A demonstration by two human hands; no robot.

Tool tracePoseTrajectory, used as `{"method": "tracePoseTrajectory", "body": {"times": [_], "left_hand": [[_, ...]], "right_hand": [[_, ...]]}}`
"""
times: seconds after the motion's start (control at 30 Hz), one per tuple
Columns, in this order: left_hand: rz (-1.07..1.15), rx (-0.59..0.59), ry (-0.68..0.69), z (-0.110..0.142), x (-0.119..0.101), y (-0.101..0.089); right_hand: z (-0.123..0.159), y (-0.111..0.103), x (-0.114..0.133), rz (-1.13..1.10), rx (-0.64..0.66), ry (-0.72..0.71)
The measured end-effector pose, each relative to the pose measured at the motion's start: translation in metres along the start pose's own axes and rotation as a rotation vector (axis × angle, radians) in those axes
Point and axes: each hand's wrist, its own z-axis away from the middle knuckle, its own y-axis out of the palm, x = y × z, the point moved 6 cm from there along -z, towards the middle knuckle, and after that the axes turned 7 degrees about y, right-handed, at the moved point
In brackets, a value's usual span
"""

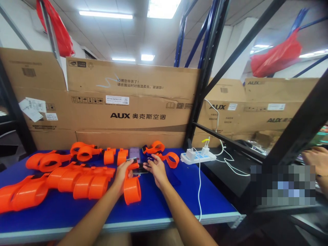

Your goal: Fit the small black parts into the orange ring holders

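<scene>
My left hand [123, 176] is closed around the handle of an orange plastic part with a wide ring [132, 191], which hangs below the fingers over the table. Some black and metallic pieces show at that handle, too small to make out. My right hand [157, 169] is just to the right, its thumb and fingertips drawn together at a small dark piece [140, 167] between the hands. Behind them lies a phone [134, 154] with a lit screen. Two more orange rings, one [172, 160] nearest my right hand, lie past its fingers.
Several orange ring parts [89, 186] lie in rows across the left of the blue table [153, 208]. A white power strip [197, 156] with plugs and cables stands at right, beside a black rack post [202, 85]. Cardboard [138, 102] walls the back. Another person's hand [317, 160] shows far right.
</scene>
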Motion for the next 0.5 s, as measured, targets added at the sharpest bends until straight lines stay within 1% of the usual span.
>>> {"method": "tracePoseTrajectory", "body": {"times": [0.13, 0.33, 0.5], "left_hand": [[-0.003, -0.008, 0.008, 0.000, 0.000, -0.001], [0.008, -0.015, 0.012, 0.001, 0.000, -0.002], [-0.016, -0.016, 0.019, 0.000, 0.000, -0.003]], "right_hand": [[-0.001, 0.003, 0.003, -0.054, 0.053, -0.048], [-0.001, 0.011, 0.004, -0.170, 0.152, 0.000], [0.004, 0.014, 0.009, -0.152, 0.183, -0.002]]}}
